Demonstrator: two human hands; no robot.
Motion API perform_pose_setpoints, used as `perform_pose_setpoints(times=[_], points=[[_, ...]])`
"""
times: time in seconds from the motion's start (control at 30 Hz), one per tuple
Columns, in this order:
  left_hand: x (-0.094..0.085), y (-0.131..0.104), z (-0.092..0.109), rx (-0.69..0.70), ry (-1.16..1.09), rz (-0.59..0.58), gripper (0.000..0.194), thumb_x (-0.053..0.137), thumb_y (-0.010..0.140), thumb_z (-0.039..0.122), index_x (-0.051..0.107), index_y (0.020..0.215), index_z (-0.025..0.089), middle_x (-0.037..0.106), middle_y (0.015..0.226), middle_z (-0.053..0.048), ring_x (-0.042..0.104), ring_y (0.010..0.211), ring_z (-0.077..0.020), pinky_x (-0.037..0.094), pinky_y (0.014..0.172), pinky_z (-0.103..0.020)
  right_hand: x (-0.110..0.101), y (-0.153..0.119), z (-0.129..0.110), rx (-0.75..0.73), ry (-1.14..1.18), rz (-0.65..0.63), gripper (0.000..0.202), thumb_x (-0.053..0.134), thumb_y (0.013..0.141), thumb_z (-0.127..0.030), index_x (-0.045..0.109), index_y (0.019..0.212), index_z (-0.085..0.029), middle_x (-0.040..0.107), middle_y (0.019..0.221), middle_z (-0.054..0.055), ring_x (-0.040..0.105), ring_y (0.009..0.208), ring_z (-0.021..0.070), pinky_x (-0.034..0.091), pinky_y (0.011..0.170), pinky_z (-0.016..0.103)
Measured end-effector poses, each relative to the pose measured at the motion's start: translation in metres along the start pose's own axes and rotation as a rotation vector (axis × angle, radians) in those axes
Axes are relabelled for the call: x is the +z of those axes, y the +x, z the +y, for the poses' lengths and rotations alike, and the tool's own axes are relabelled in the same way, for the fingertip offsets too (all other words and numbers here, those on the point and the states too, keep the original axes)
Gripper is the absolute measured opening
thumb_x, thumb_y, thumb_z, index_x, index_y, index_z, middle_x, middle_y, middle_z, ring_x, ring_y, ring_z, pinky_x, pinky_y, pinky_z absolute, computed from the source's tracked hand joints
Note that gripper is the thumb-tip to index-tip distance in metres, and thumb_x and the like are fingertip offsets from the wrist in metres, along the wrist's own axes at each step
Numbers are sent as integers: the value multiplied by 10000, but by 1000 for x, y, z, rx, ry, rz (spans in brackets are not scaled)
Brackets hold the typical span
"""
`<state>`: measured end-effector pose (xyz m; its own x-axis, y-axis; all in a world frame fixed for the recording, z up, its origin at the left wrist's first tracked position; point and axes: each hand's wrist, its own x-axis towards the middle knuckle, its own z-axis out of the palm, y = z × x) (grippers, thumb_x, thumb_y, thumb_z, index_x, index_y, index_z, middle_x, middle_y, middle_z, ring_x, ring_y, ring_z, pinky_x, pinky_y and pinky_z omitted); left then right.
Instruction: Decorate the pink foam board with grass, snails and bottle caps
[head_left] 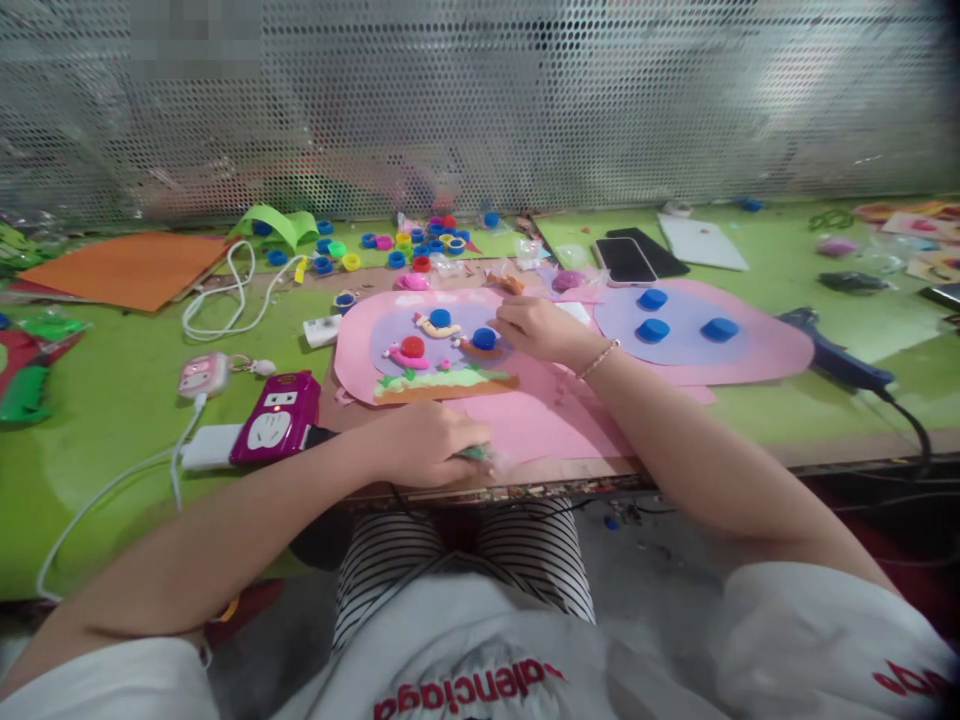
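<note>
A pink foam sheet (pixel 352 355) with a lilac patch lies in front of me. On it are snail shapes made with a red cap (pixel 412 346) and blue caps (pixel 440 318), above a green and brown grass strip (pixel 442 383). My right hand (pixel 536 330) rests on the sheet with its fingertips at the blue cap (pixel 484 339) of an orange snail. My left hand (pixel 427 445) is closed near the table's front edge over a small green thing (pixel 476 453), mostly hidden.
A second pink sheet (pixel 772 350) with three blue caps lies to the right, next to a blue glue gun (pixel 832 355). Loose coloured caps (pixel 420 245) and two phones (pixel 626 260) lie farther back. A magenta device (pixel 276 430), cables and orange foam (pixel 127 268) sit at left.
</note>
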<state>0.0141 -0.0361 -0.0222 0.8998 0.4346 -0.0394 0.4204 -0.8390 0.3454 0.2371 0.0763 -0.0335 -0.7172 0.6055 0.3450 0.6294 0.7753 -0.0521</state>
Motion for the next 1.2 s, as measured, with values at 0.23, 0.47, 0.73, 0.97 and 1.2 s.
perform_pose_setpoints(times=[0.23,0.47,0.73,0.97,1.2], points=[[2,0,-1,-4,41,-9,265,417,903,387,576,952,182,655,837,-32,573,710,-154,356,605,-260,12,-7,10,-62,151,76,348,521,858,-356,510,1127,-136,494,1094,163,497,1048,275,436,917,466],[1,1,0,2,40,-3,280,414,901,391,586,951,176,659,837,-38,576,706,-154,363,598,-260,21,-8,11,-105,36,3,306,499,873,-331,535,1160,-229,402,1267,144,365,1188,328,422,927,581],[1,0,-1,2,57,-2,283,405,905,403,573,926,177,651,812,-37,569,691,-151,347,588,-249,23,-7,12,-164,-6,29,244,464,891,-315,564,1096,-227,428,1241,131,372,1148,299,413,926,566],[0,1,0,-12,51,-7,283,408,904,402,577,908,175,641,783,-32,558,674,-148,345,587,-247,18,-7,11,-166,18,2,235,458,900,-355,580,1055,-226,435,1227,129,396,1110,285,431,904,531],[-1,2,0,-66,-1,16,271,427,899,393,583,894,172,646,805,-44,565,699,-148,362,600,-239,23,-6,10,-147,23,16,251,455,902,-354,577,1083,-230,456,1198,127,408,1104,280,424,908,512]])
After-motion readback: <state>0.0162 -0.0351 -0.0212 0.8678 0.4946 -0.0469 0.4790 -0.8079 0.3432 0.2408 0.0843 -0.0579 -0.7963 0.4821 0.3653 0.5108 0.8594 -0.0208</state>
